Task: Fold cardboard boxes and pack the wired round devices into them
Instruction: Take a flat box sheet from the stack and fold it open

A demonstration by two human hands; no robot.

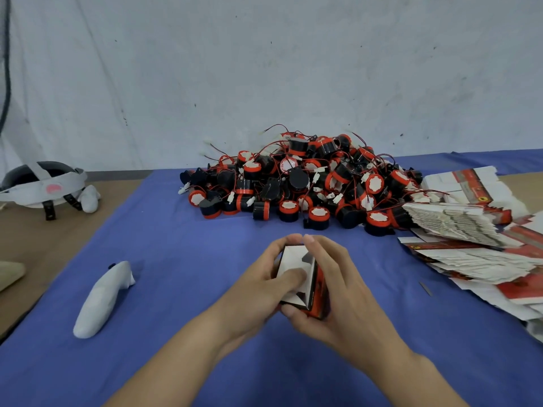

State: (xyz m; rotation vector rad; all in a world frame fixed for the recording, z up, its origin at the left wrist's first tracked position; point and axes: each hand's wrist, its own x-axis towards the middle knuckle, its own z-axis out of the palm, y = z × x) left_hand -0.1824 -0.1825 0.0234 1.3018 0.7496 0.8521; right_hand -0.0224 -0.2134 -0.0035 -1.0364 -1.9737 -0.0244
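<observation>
Both forearms reach in from the near edge of the table point(32, 230) and meet over the blue cloth point(176, 254), close to its near middle. Between them is a small cardboard box point(293, 255), held tilted, its white flaps facing up. The left hand point(255, 279) curls round the box's left side, its thumb pressing flat on a flap. The right hand point(335, 292) wraps the red right side, fingers arched over the far end, thumb under the near corner. The heap of wired round devices point(302, 183) lies toward the far edge, and flat box blanks point(470, 248) spread along the right edge.
</observation>
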